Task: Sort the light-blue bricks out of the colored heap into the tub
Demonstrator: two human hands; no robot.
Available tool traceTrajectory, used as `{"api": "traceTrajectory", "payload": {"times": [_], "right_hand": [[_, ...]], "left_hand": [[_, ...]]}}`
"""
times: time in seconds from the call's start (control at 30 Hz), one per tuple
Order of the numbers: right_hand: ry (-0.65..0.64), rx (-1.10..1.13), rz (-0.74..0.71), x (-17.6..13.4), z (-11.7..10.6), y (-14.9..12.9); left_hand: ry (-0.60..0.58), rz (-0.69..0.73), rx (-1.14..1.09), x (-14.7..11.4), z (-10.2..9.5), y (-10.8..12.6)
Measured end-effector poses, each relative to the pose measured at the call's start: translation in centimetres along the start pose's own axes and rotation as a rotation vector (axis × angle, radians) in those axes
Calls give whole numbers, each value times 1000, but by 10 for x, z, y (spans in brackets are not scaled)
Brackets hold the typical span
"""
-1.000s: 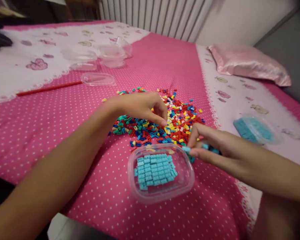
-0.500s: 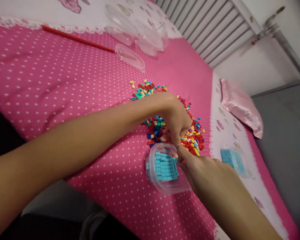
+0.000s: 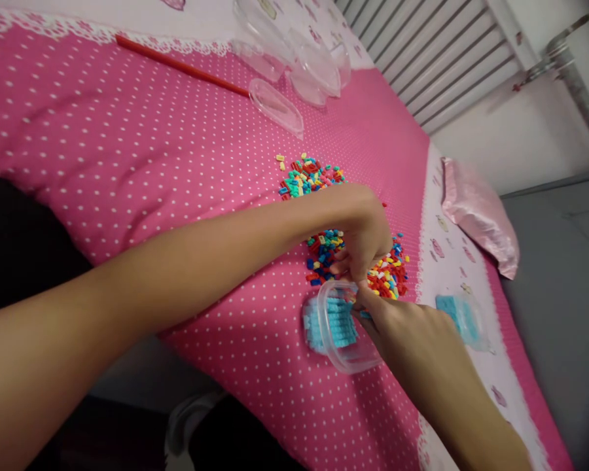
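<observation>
A clear plastic container [image 3: 349, 364] is tilted with its opening towards me, and light-blue toy bricks [image 3: 341, 322] sit in stacked rows in it. My right hand [image 3: 412, 337] is closed on its right-hand rim, with a bit of light blue showing by the fingertips. My left hand [image 3: 368, 239] reaches across from the left, bent down at the wrist. Its fingers are pinched together and meet my right thumb above the rim; what they hold is hidden. Under and behind the left hand lies a pile of small multicoloured bricks [image 3: 317, 178], partly covered by my forearm.
Several clear plastic containers [image 3: 319, 69] lie at the back, with a red stick [image 3: 181, 65] near a clear lid-like piece [image 3: 277, 108]. A blue-filled clear container [image 3: 464, 317] rests at the right, near a pink pillow [image 3: 481, 216]. Pink dotted bedding [image 3: 177, 150] lies under everything.
The view has shifted, so the scene sits slightly farther right. The container has tipped a little, showing more blue bricks through its left side. Both hands stay together at its rim.
</observation>
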State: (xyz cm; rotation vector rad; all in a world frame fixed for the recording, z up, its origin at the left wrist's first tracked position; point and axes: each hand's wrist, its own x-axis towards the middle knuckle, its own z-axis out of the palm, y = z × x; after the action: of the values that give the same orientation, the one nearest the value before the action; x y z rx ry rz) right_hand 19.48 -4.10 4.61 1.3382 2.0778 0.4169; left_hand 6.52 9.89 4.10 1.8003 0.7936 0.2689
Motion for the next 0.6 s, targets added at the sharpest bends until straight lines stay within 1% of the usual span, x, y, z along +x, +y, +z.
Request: {"api": "traceTrajectory", "payload": {"times": [0.2,0.27,0.37,0.4,0.43,0.47,0.5,0.53,0.6], "right_hand": [[-44,-18,-21,4,-3,0],[-44,4,-25,4,-3,2],[-16,39,-36,1,3,8],[-9,48,-43,0,7,10],[-4,62,-52,-1,11,12],[3,85,-54,-3,15,15],[13,125,-49,-6,18,17],[23,191,-39,-9,20,21],[21,419,-24,-16,17,30]], "left_hand": [[-10,72,13,0,1,2],[16,61,-9,-1,1,2],[56,-1,-53,-1,1,2],[55,4,-47,0,1,2],[43,40,-30,1,1,1],[8,92,8,3,2,0],[-52,148,67,4,2,-1],[-145,198,157,6,2,-2],[-369,251,371,7,2,-2]]}}
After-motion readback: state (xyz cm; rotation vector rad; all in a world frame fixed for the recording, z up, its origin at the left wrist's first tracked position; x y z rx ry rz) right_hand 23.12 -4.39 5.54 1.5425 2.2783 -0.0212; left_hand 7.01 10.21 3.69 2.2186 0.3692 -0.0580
